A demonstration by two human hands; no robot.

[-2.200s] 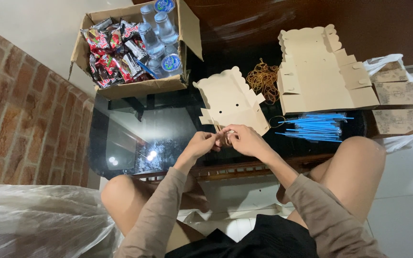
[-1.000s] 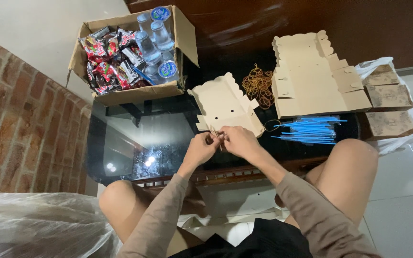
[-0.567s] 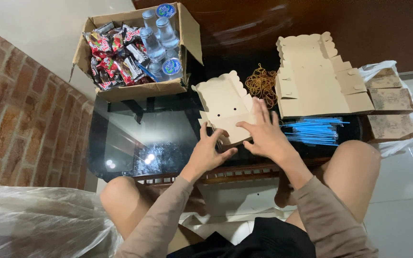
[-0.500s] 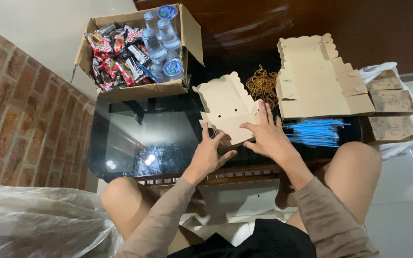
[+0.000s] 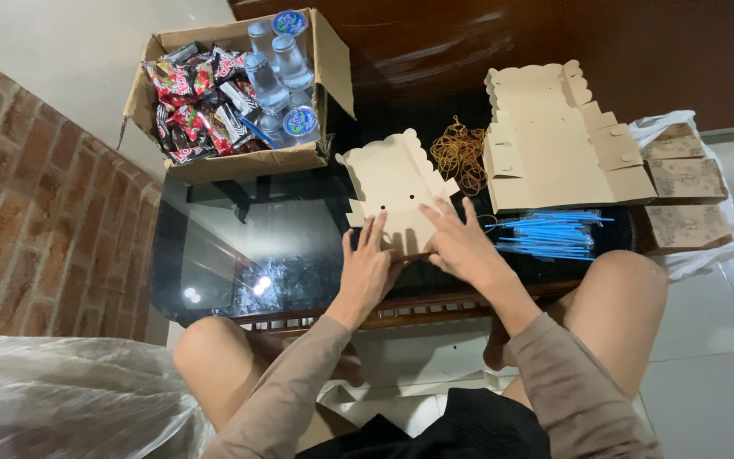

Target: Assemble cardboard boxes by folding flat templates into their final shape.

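Hands are resting flat on a flat cardboard box blank (image 5: pixel 394 183) lying on the dark glass counter (image 5: pixel 239 246); the left hand (image 5: pixel 365 270) is pressing its near left corner with the fingers (image 5: pixel 373 235) spread and stretched out, gripping nothing, and the right hand (image 5: pixel 462 246) is lying palm down on the near right edge, its fingers likewise open and extended, closed on nothing. Just beyond the fingertips the scalloped far end of the blank is pointing away from the person. To the right of the right fingers a bundle of blue straws (image 5: pixel 550 235) is lying near them, and beyond that a stack of flat cardboard blanks (image 5: pixel 554 140) is sitting. A heap of rubber bands (image 5: pixel 459 153) is lying just past the right fingers, between blank and stack. Well beyond the left fingers an open cardboard carton (image 5: pixel 239 89) is holding snack packets and water bottles
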